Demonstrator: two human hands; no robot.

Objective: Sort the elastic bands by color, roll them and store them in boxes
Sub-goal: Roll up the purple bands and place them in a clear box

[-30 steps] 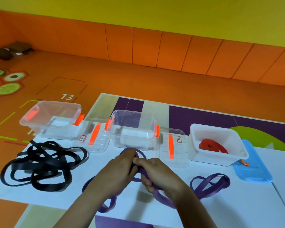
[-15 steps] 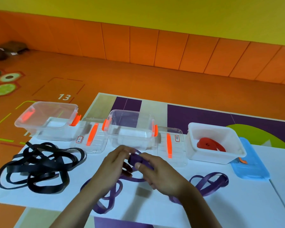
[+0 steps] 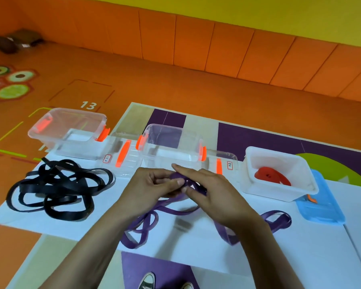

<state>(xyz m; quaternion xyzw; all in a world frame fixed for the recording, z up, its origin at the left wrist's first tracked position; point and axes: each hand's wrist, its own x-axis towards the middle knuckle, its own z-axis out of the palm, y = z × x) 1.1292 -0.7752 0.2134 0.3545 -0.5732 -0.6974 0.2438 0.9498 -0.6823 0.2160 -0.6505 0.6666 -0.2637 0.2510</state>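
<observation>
My left hand (image 3: 150,188) and my right hand (image 3: 215,192) meet above the white table and both pinch a small roll of purple elastic band (image 3: 178,177). The rest of that band trails down in loose purple loops (image 3: 142,228) under my wrists. More purple band (image 3: 277,219) lies to the right. A tangle of black bands (image 3: 54,188) lies at the left. A rolled red band (image 3: 271,176) sits in the white box (image 3: 279,192) at the right. Two clear boxes, one at the left (image 3: 71,132) and one in the middle (image 3: 171,144), hold nothing.
Two clear lids with orange handles (image 3: 123,155) (image 3: 223,163) lie beside the clear boxes. A blue lid (image 3: 319,205) lies right of the white box. The table edge (image 3: 13,224) runs close at the left, with orange floor beyond. Shoes (image 3: 148,281) show below.
Both hands have turned the purple band further into a roll and shifted slightly; the loose purple loops under them have been drawn in and rearranged.
</observation>
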